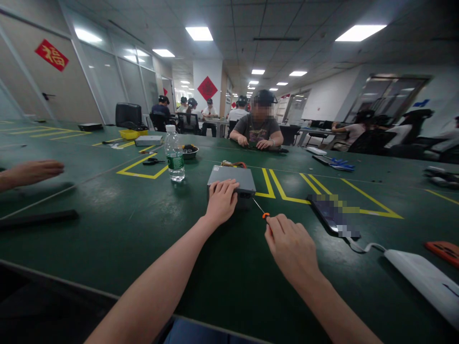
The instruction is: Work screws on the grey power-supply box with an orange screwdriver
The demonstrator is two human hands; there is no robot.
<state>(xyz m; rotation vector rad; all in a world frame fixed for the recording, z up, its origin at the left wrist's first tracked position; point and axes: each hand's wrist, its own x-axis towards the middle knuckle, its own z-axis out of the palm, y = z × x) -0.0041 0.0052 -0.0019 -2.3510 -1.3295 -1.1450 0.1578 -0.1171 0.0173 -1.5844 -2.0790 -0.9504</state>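
Note:
A grey metal power supply unit (245, 179) lies on the green table in front of me, with coloured wires (233, 164) bunched at its far side. My left hand (223, 198) holds the unit, fingers over its top and palm at the near edge; the thumb is hidden. In my right hand (292, 241) is a screwdriver (266, 216) with an orange collar and thin shaft, most of its handle covered by my fingers. Its tip points at the unit's near right corner; whether it touches, I cannot tell.
A water bottle (174, 155) stands left of the unit, near a small bowl (190, 152). A phone (332, 215) is cabled to a white power bank (423, 277) at right. Another person's hand (34, 173) reaches in from the left. A co-worker (256, 126) sits opposite.

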